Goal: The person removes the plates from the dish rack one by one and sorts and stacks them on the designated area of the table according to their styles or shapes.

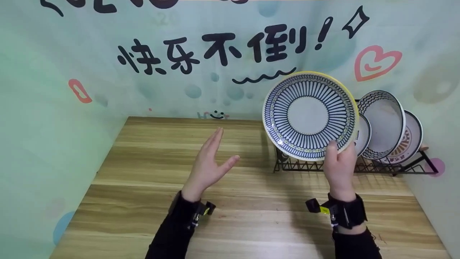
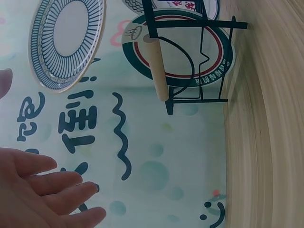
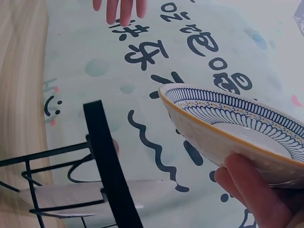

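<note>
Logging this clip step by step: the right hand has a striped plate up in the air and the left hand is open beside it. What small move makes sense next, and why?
Probably bring the left hand across to the plate and take its free edge. The right hand pinches only the lower rim, above the rack, and the left is open, holding nothing, fingers turned toward it.

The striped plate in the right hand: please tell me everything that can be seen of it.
The striped plate is round and shallow, and looks ceramic. It has a plain white centre, a wide band of dark blue radial stripes, a thin patterned ring and a yellow edge; the outside is cream. The right hand holds it in the air by its lower rim, thumb on the front, tilted nearly upright with its face toward the person. It is in front of the black dish rack, above the wooden table. Nothing else touches it.
</note>
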`<state>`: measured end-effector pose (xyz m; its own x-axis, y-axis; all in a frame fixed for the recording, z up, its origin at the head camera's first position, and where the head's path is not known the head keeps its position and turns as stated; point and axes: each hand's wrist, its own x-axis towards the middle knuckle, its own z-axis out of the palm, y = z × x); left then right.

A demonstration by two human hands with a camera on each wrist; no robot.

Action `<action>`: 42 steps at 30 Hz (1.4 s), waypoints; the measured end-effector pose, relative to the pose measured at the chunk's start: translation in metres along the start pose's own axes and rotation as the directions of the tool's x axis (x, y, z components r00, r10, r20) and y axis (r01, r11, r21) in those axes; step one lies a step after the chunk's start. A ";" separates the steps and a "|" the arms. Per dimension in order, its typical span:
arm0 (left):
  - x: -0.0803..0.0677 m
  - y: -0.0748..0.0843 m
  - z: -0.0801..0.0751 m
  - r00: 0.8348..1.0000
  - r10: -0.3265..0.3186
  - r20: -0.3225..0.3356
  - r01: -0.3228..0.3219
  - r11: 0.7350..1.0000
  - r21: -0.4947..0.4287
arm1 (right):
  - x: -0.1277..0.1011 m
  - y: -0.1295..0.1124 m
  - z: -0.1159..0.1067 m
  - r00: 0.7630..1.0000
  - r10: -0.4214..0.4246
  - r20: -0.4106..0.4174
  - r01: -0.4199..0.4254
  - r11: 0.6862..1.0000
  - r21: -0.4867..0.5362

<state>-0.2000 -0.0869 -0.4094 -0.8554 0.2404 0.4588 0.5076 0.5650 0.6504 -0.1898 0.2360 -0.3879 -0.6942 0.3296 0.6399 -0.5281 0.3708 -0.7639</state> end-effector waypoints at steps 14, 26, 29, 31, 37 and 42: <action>0.001 0.004 0.003 0.999 -0.032 0.023 0.034 0.994 -0.102 | -0.009 -0.005 0.012 0.990 0.009 0.144 -0.014 0.999 0.035; 0.001 0.004 0.013 0.998 -0.037 0.051 0.047 0.978 -0.201 | -0.019 -0.003 0.024 0.978 -0.051 0.201 0.050 0.999 0.013; 0.002 0.002 0.016 0.999 -0.003 0.041 0.012 0.975 -0.221 | -0.021 -0.003 0.026 0.971 -0.054 0.231 0.048 0.998 0.032; 0.003 0.001 0.018 0.999 0.023 0.033 -0.014 0.971 -0.237 | -0.022 -0.003 0.026 0.965 -0.061 0.254 0.047 0.997 0.062; 0.004 -0.003 0.023 0.998 0.065 0.002 -0.062 0.957 -0.285 | -0.025 0.000 0.028 0.961 -0.054 0.273 0.045 0.998 0.040; 0.003 -0.006 0.024 0.998 0.062 -0.024 -0.067 0.944 -0.324 | -0.027 0.000 0.030 0.951 -0.064 0.301 0.047 0.997 0.062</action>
<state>-0.2078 -0.0706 -0.4265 -0.8195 0.2562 0.5126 0.5693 0.2616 0.7794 -0.1856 0.2011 -0.4075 -0.7742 0.0284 0.6323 -0.5894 0.3316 -0.7366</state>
